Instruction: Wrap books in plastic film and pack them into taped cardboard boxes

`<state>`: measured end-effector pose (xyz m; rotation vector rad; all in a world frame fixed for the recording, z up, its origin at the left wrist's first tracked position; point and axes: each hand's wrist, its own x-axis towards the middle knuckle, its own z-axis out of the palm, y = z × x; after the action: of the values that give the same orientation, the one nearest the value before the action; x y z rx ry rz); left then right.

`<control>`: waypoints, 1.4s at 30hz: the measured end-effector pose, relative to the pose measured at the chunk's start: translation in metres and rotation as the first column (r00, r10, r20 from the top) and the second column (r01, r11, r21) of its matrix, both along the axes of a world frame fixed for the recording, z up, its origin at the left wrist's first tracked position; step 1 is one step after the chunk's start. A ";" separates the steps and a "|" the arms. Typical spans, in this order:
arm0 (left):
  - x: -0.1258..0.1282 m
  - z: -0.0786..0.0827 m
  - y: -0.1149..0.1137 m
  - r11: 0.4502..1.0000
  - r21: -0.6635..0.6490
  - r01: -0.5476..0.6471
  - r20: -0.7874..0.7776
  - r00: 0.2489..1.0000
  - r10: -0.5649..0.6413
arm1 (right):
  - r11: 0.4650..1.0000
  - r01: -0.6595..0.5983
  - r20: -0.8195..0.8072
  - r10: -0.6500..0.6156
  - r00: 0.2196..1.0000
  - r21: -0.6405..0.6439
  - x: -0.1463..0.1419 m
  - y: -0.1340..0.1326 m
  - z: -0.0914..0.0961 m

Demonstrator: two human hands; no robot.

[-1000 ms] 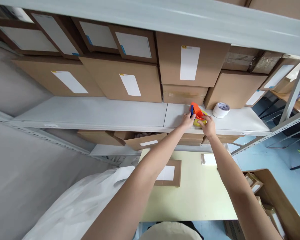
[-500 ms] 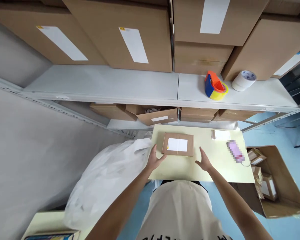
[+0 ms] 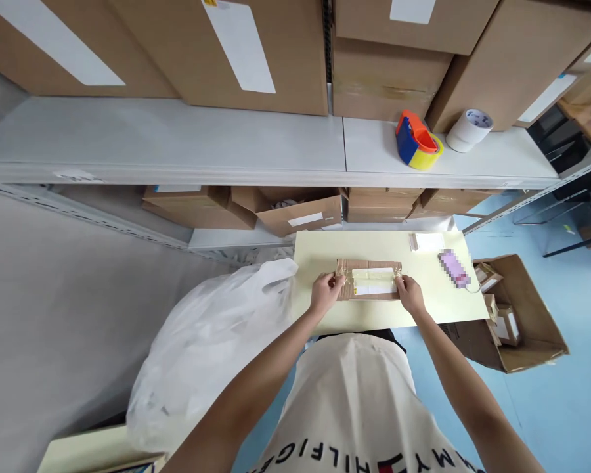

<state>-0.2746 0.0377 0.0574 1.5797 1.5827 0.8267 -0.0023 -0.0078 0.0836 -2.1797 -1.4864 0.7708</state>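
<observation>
A small brown cardboard parcel (image 3: 369,292) with a white label lies on the pale yellow table (image 3: 374,249). My left hand (image 3: 325,292) grips its left end with curled fingers. My right hand (image 3: 410,292) grips its right end the same way. The parcel looks tilted up toward me between the two hands. An orange, blue and yellow tape dispenser (image 3: 416,139) stands on the grey shelf (image 3: 226,141) above, out of either hand's reach. Beside it stands a white roll of tape (image 3: 469,129).
Large labelled cartons (image 3: 217,46) fill the shelf's back. A big white plastic bag (image 3: 211,348) sits left of the table. An open carton (image 3: 515,315) with several small parcels stands on the blue floor at right. A white pad (image 3: 427,242) and a blurred purple item (image 3: 454,268) lie on the table.
Both hands left the tape dispenser on the shelf, came down to the table, and closed on the two ends of the small parcel. The view dropped from the shelf to the table.
</observation>
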 end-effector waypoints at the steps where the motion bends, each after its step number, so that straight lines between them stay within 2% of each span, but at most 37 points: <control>1: 0.006 0.000 0.000 1.000 -0.015 0.000 -0.013 1.000 0.000 | 0.999 0.015 0.045 -0.013 0.999 -0.040 0.001 0.000 0.001; 4: 0.021 -0.006 -0.001 0.998 -0.066 -0.014 -0.017 1.000 0.013 | 0.991 0.049 0.121 -0.034 0.992 -0.123 0.002 0.006 0.000; 9: 0.028 -0.014 -0.002 0.989 -0.126 -0.081 -0.081 0.994 0.071 | 0.981 0.062 0.110 -0.042 0.993 -0.184 0.005 0.020 -0.007; 12: 0.029 -0.011 -0.003 0.990 -0.029 -0.140 -0.135 0.982 0.135 | 0.981 0.023 0.036 -0.016 0.999 -0.195 0.010 0.025 -0.012; 14: 0.033 -0.006 -0.002 0.992 0.062 -0.114 -0.169 0.978 0.123 | 0.984 -0.017 -0.049 0.008 0.999 -0.176 0.020 0.026 -0.016; 18: 0.047 0.003 0.002 0.995 0.094 -0.042 -0.264 0.962 0.065 | 0.993 0.016 -0.160 -0.034 0.987 -0.116 0.065 0.021 -0.024; 23: 0.067 0.012 0.003 0.994 0.017 -0.110 -0.419 0.902 0.107 | 0.988 0.089 -0.109 -0.102 0.989 -0.124 0.139 0.011 -0.044; 25: 0.074 0.017 0.003 0.992 0.022 -0.122 -0.469 0.875 0.118 | 0.994 0.066 -0.045 -0.070 0.997 -0.087 0.161 0.013 -0.053; 28: 0.088 0.027 0.007 0.996 0.059 -0.061 -0.486 0.870 0.082 | 0.999 -0.035 0.081 0.035 0.996 0.001 0.181 0.032 -0.062; 32: 0.124 0.040 0.032 0.992 0.095 0.087 -0.458 0.888 -0.034 | 0.983 -0.180 0.193 0.172 0.966 0.027 0.191 0.083 -0.068; 35: 0.164 0.041 0.064 0.978 0.037 0.204 -0.402 0.899 -0.172 | 0.984 -0.174 0.196 0.175 0.965 -0.023 0.189 0.119 -0.077; 37: 0.191 0.035 0.088 0.961 -0.061 0.270 -0.329 0.903 -0.274 | 0.990 -0.120 0.185 0.132 0.974 -0.079 0.180 0.133 -0.086; 39: 0.215 0.023 0.111 0.945 -0.168 0.281 -0.216 0.925 -0.313 | 0.991 -0.085 0.181 0.102 0.978 -0.102 0.166 0.139 -0.094; 42: 0.243 0.002 0.135 0.907 -0.371 0.198 -0.069 0.968 -0.240 | 0.992 -0.104 0.199 0.116 0.973 -0.069 0.144 0.136 -0.099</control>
<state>-0.0315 0.1732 0.0594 1.5156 1.4975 0.3039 0.1416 0.1286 -0.0154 -2.2931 -1.7169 0.6494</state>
